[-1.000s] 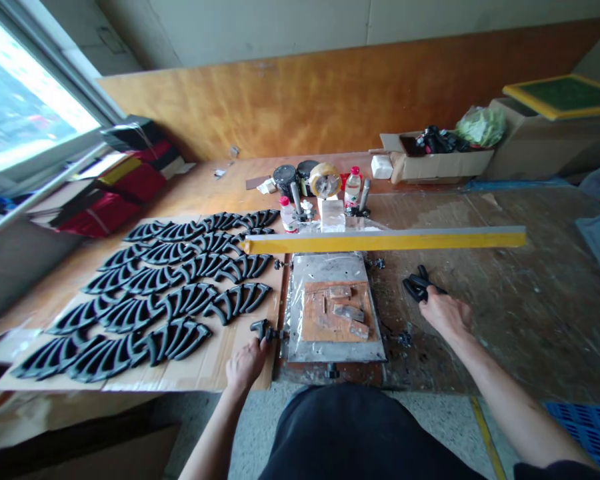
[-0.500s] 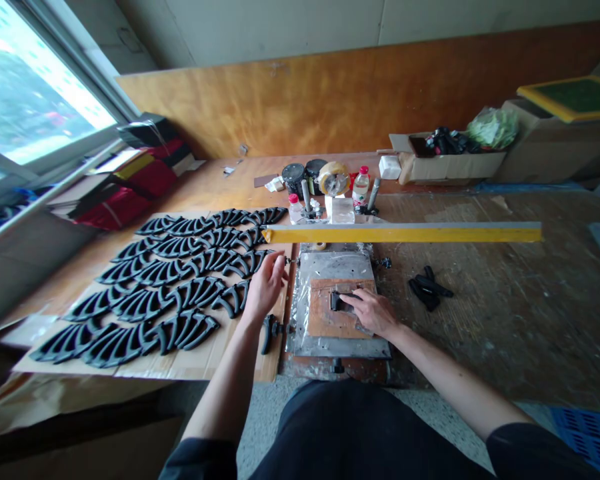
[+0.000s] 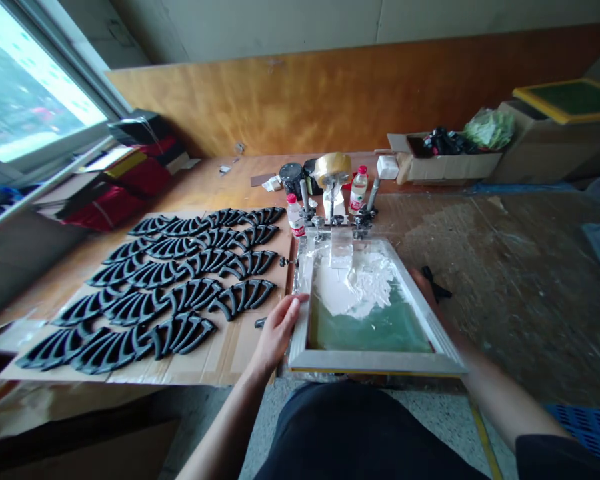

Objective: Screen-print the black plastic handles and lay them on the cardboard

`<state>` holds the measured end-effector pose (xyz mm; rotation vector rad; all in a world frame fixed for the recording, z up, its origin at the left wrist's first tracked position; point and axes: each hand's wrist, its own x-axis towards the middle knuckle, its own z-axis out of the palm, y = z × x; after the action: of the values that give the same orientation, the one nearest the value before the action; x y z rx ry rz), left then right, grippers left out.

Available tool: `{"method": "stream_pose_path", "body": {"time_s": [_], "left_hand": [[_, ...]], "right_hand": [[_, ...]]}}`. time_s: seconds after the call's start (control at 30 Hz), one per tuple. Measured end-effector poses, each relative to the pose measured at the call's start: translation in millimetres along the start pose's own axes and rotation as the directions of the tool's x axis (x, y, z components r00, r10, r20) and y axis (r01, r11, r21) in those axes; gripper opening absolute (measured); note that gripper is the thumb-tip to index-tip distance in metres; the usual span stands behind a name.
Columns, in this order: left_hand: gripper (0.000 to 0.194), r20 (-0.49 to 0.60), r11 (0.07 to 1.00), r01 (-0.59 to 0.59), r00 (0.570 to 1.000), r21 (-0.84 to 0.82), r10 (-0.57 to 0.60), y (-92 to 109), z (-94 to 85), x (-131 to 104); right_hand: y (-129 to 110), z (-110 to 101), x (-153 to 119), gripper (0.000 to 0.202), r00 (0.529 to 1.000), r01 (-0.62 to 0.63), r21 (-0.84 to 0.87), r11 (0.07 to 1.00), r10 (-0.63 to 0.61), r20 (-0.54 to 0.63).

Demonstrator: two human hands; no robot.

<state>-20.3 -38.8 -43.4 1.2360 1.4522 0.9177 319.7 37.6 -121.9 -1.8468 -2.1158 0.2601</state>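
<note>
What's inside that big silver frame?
Inside the silver frame, thick white paste covers part of a green screen. Whatever lies under the paste and screen is hidden, so I can't tell.

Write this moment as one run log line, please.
left hand: on grey frame, left side | right hand: at its right side, partly hidden | white paste: on green mesh | black parts: rows on cardboard

Rows of parts (image 3: 153, 275) lie on a cardboard sheet (image 3: 233, 360) left of the screen frame (image 3: 375, 362); loose parts (image 3: 439, 289) lie to its right. Behind the screen frame stand two bottles (image 3: 359, 191), and farther back, to its right, a carton (image 3: 453, 165).
</note>
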Motion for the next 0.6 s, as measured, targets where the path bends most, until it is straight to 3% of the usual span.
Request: {"method": "stream_pose_path", "body": {"time_s": [0.07,0.1,0.2,0.27,0.33,0.43,0.5,0.6], "left_hand": [[0.060,0.045,0.997,0.066,0.997,0.031,-0.067,-34.4,6.3,-1.9],[0.063,0.054,0.995,0.082,0.995,0.054,-0.085,-49.8,10.2,-0.3],[0.063,0.040,0.980,0.073,0.996,0.186,-0.082,-82.5,19.7,9.4],[0.061,0.029,0.963,0.063,0.997,0.263,-0.073,-92.4,22.1,15.6],[0.060,0.032,0.950,0.073,0.996,0.302,-0.087,-96.3,22.1,19.3],[0.060,0.040,0.942,0.085,0.994,0.325,-0.104,-98.6,21.0,20.1],[0.060,0.037,0.939,0.083,0.994,0.334,-0.101,-99.5,20.9,19.4],[0.058,0.033,0.932,0.090,0.994,0.351,-0.108,-99.5,21.6,18.7]], "right_hand": [[2.1,-13.0,17.2,0.037,0.988,-0.079,0.043,0.996,0.084,-0.126],[-5.7,-17.4,25.9,0.038,0.977,-0.055,0.083,0.995,0.071,-0.199],[-52.4,-21.3,50.1,0.053,0.948,0.174,0.113,0.978,-0.135,-0.287],[-85.6,-17.5,60.9,0.053,0.947,0.284,0.057,0.957,-0.270,-0.175],[-107.9,-10.2,63.2,0.034,0.952,0.305,0.009,0.952,-0.305,-0.005],[-117.8,3.2,46.8,0.006,0.935,0.340,-0.065,0.938,-0.329,0.136],[-113.7,9.0,26.1,0.009,0.889,0.447,-0.097,0.889,-0.431,0.153],[-100.8,6.5,-2.2,0.018,0.747,0.657,-0.063,0.751,-0.638,0.185]]}}
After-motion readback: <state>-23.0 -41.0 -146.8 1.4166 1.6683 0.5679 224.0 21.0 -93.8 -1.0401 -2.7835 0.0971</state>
